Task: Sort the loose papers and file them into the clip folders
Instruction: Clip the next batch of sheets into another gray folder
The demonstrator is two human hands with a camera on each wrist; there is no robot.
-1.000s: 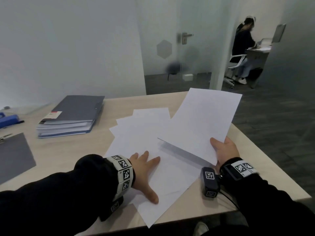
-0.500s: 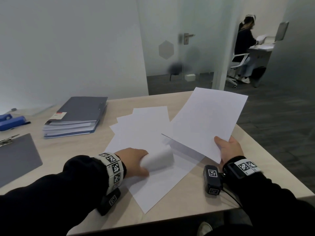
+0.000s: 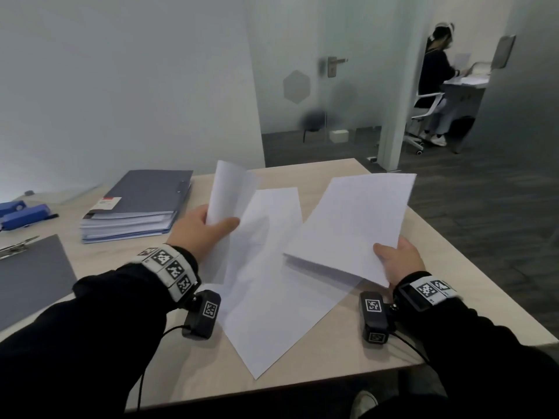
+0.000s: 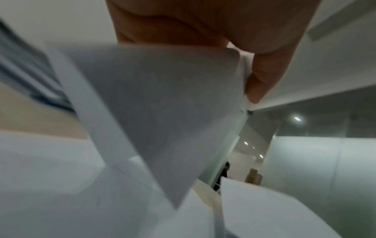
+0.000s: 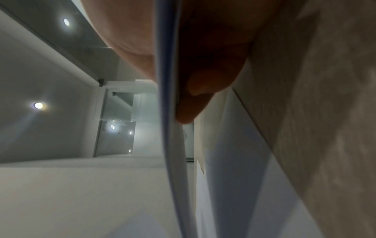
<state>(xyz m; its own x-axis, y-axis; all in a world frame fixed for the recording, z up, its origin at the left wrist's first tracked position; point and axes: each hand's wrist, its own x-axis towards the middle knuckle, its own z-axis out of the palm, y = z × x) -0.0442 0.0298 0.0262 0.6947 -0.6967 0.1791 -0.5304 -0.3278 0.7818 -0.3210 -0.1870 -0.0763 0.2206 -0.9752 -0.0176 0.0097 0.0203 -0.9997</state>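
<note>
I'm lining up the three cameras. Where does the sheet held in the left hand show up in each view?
Head: the sheet stands curled, upper centre, above the left hand.
Left wrist: it fills the centre, hanging to a point.
Right wrist: I cannot make it out.
Shared landmark: the wooden table, also at far left and right.

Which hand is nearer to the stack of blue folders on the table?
Left. The left hand, pinching a curled sheet, is just right of the folder stack. The right hand holds papers far across the table.
</note>
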